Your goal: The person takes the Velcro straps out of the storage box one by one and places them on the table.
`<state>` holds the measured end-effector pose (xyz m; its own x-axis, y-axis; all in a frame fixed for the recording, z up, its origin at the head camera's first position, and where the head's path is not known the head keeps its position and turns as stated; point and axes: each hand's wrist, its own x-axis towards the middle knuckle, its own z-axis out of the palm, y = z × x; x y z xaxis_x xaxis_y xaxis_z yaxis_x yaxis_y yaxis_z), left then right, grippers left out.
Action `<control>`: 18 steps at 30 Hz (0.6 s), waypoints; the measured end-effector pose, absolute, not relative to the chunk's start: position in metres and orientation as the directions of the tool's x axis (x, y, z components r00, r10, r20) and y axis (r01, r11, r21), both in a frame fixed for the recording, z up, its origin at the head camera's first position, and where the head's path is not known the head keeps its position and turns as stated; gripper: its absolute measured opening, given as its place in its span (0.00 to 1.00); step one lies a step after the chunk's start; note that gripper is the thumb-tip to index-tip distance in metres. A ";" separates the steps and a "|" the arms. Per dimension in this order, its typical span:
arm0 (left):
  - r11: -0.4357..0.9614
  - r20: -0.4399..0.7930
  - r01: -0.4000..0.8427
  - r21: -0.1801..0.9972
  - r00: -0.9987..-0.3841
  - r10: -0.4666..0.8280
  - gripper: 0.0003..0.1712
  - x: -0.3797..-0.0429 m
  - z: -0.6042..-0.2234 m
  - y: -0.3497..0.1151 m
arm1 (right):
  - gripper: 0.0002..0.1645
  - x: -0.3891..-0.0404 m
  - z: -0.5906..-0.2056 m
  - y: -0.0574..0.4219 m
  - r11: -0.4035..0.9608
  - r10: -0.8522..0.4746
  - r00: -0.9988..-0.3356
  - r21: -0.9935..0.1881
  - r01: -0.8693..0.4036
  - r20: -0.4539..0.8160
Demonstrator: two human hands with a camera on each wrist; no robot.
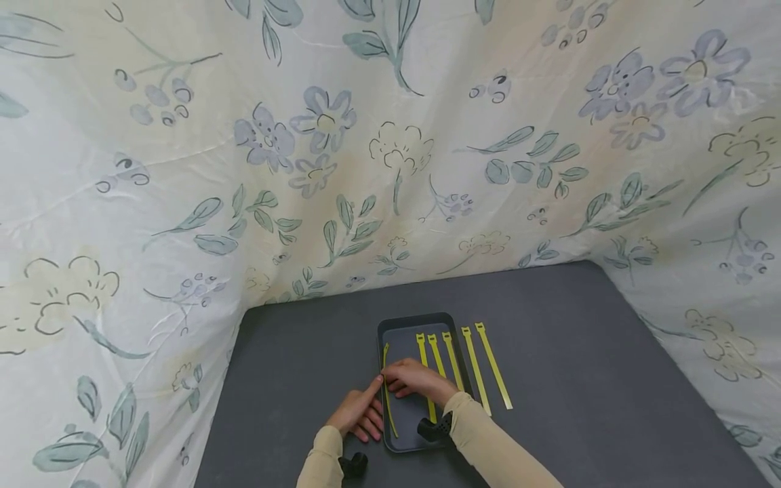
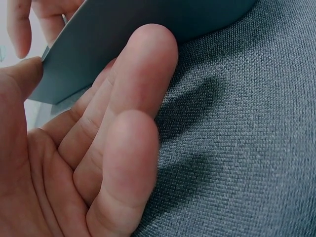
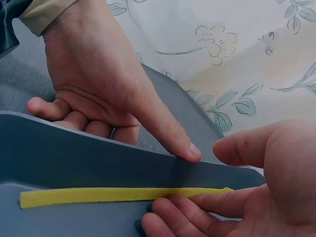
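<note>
A yellow hook-and-loop cable strap stands on its edge along the left inner wall of a dark tray. My right hand is inside the tray, its fingertips against that strap; in the right wrist view the thumb is lifted away from the fingers. From outside, my left hand rests its thumb tip on the tray's left rim. Its other fingers extend loosely below, beside the outer wall. Three more yellow straps with slotted heads lie side by side in the tray's right part, partly covered by my right arm.
Two further yellow straps lie on the dark grey table, just right of the tray. A flower-patterned cloth hangs behind the table and along its sides. Black wrist devices sit at both sleeves.
</note>
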<state>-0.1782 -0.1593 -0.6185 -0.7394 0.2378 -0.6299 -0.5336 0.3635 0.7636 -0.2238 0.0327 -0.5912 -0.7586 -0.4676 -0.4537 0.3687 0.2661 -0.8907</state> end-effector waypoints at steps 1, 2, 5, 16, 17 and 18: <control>0.363 -0.628 -0.532 0.765 -0.741 0.238 0.50 -0.178 -0.619 -0.159 | 0.25 -0.223 -0.591 0.033 0.257 -0.474 -0.757 -0.893 0.369 -0.450; 0.364 -0.626 -0.530 0.766 -0.742 0.238 0.50 -0.177 -0.618 -0.159 | 0.25 -0.222 -0.591 0.033 0.248 -0.479 -0.755 -0.895 0.372 -0.447; 0.362 -0.624 -0.528 0.768 -0.745 0.236 0.50 -0.177 -0.617 -0.159 | 0.24 -0.222 -0.591 0.033 0.223 -0.487 -0.754 -0.897 0.381 -0.441; 0.375 -0.633 -0.534 0.758 -0.741 0.223 0.50 -0.177 -0.617 -0.159 | 0.21 -0.225 -0.597 0.033 0.148 -0.485 -0.754 -0.891 0.428 -0.443; 0.373 -0.631 -0.533 0.759 -0.743 0.224 0.50 -0.177 -0.618 -0.159 | 0.21 -0.225 -0.597 0.032 0.144 -0.484 -0.753 -0.889 0.434 -0.446; 0.372 -0.630 -0.533 0.760 -0.743 0.224 0.50 -0.177 -0.618 -0.159 | 0.20 -0.225 -0.597 0.032 0.145 -0.484 -0.753 -0.889 0.434 -0.446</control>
